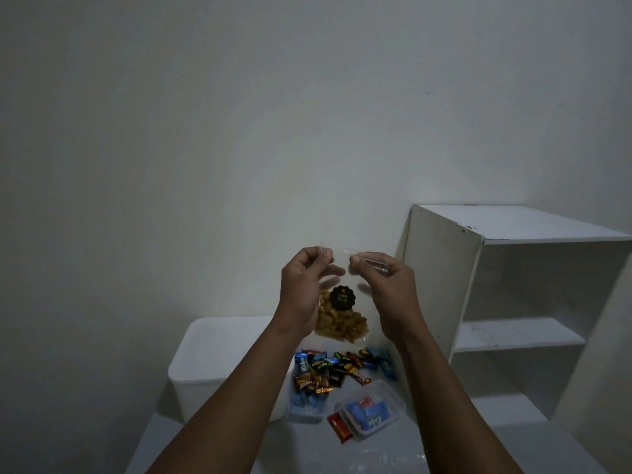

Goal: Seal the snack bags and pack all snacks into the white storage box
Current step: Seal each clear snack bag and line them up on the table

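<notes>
Head view: most of the frame is taken up by a plain pale wall [239, 114]. To the right, a white shelf unit [441, 285] is seen standing on a white table [301, 449], its open side turned towards the viewer. At the left of the table the white storage box [219, 357] is set, partly hidden behind the left forearm; what it contains cannot be made out.

A clear snack bag [342, 323] is held upright in the air above the table, between the box and the shelf unit. Its top edge is pinched at one corner between the thumb and fingertips of the left hand [304, 289], and further along the strip by those of the right hand [390, 289]. Golden-brown snack pieces are gathered in the lower half of the bag, and a round black label [342, 297] is stuck on its front. Whether the seal is closed cannot be told.

Below the bag, a pile of small wrapped candies [335, 371] is spread on the table. Nearer the viewer, a clear lidded container [371, 410] with blue packets inside is placed, and a red wrapped bar [339, 427] is laid just beside it.
</notes>
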Tool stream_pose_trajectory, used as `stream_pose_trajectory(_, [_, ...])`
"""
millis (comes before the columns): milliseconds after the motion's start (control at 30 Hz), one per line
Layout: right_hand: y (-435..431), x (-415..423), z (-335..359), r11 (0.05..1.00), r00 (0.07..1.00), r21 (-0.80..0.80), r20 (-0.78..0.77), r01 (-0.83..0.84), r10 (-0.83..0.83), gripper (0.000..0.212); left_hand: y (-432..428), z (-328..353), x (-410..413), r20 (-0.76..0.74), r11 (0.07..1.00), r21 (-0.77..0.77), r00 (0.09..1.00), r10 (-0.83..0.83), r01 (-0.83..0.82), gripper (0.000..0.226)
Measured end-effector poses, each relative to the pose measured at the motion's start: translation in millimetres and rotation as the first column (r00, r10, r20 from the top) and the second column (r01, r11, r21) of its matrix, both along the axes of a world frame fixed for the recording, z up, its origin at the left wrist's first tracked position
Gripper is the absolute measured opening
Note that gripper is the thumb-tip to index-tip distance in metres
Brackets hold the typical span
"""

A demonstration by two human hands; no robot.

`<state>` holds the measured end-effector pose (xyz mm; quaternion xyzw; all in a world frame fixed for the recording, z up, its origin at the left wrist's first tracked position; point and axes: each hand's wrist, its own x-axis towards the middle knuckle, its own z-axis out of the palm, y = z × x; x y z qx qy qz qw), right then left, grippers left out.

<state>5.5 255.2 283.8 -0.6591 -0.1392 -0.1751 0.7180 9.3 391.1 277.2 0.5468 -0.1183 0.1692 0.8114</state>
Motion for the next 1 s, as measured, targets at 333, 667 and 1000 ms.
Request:
stream_pose_trajectory(333, [3,-2,1,1.0,1.0,-0.007,0.012,0.009,-0.008,0.011,4,0,-7,-0.015,0.991,0.106,0.996,-0.086,0.087,0.011])
stream_pose_trajectory(667, [17,3,-2,1.0,0.999,0.001,-0.018,-0.027,0.027,0.013,10,-4,-4,-0.014,0.985,0.118,0.992,-0.122,0.123,0.021])
stream_pose_trajectory(1000, [34,10,-9,0.999,0.999,0.048,-0.031,-0.014,0.015,0.014,32,-7,7,-0.044,0.998,0.054,0.998,0.038,-0.035,0.016])
